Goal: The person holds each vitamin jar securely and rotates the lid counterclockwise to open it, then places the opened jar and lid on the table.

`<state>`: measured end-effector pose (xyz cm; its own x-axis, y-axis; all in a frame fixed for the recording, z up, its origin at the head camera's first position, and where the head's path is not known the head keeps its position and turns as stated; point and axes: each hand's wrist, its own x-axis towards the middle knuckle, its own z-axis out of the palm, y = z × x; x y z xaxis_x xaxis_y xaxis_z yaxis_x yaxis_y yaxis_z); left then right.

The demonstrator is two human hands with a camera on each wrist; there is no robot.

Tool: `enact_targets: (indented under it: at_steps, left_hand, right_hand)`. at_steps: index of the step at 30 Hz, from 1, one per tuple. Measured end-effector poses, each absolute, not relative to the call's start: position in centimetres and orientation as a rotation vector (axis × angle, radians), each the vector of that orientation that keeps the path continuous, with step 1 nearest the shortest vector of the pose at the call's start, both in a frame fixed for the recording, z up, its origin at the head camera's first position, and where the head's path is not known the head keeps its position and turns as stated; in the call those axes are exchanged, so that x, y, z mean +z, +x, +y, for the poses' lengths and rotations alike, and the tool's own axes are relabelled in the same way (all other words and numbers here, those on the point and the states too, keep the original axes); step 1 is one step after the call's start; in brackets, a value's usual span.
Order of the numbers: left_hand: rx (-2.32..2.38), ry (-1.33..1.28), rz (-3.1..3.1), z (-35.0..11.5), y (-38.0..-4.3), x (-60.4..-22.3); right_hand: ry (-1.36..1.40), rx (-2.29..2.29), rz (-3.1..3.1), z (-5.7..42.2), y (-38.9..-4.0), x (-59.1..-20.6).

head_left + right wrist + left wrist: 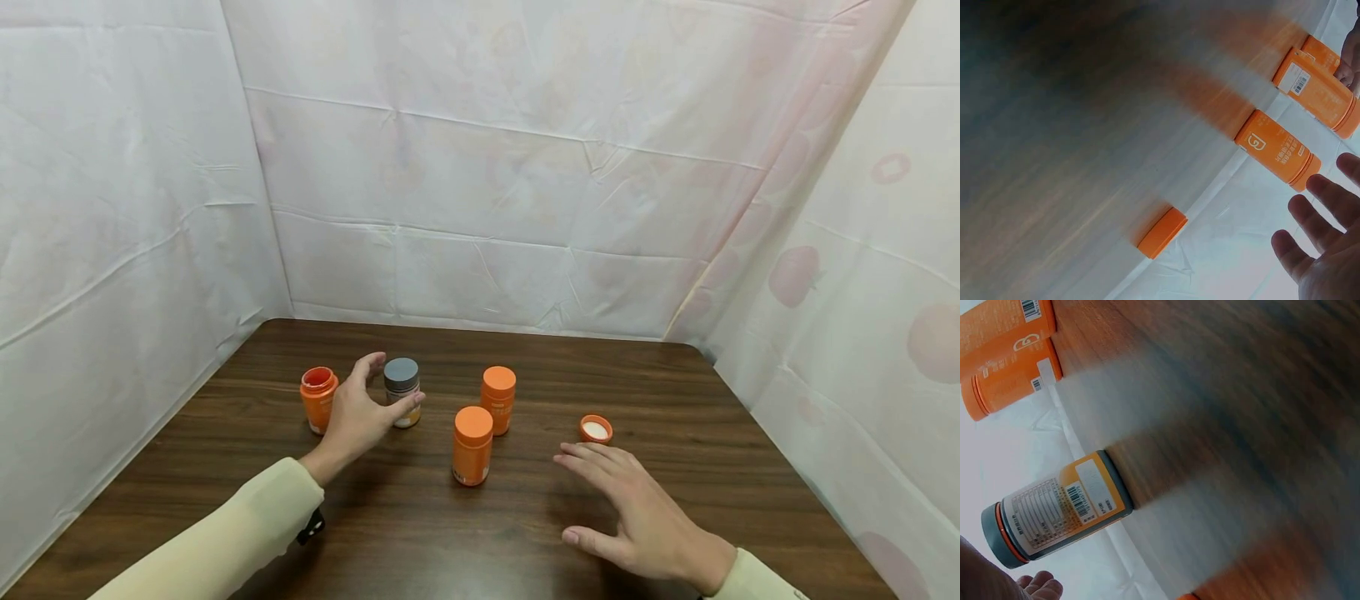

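My left hand (360, 417) has its thumb and fingers spread about a bottle with a grey lid (402, 372) and a yellow-and-white label, which stands upright on the table. In the head view the thumb crosses the bottle's front; in the left wrist view, curved fingertips (1044, 586) show beside the lid with a gap. An uncapped orange bottle (318, 402) stands just left of that hand, partly hidden by it. My right hand (637, 512) hovers over the table with fingers spread, holding nothing. Just beyond its fingertips lies an orange cap (596, 429), white inside facing up.
Two capped orange bottles, a nearer one (472, 446) and a farther one (498, 400), stand between the hands. White sheeting (480, 183) surrounds the dark wood table (420, 533) at the back and sides.
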<state>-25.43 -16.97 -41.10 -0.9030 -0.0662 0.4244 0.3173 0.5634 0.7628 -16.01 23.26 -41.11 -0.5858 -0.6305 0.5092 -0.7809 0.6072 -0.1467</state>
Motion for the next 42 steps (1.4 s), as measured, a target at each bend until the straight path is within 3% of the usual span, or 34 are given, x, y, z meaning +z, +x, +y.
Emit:
enact_targets:
  at_steps: [42]
  left_hand:
    - [-1.484, 0.115, -2.628, -16.4, -27.5, -42.6]
  right_hand:
    - [1.177, 0.429, -2.417, 23.7, -15.4, -42.0]
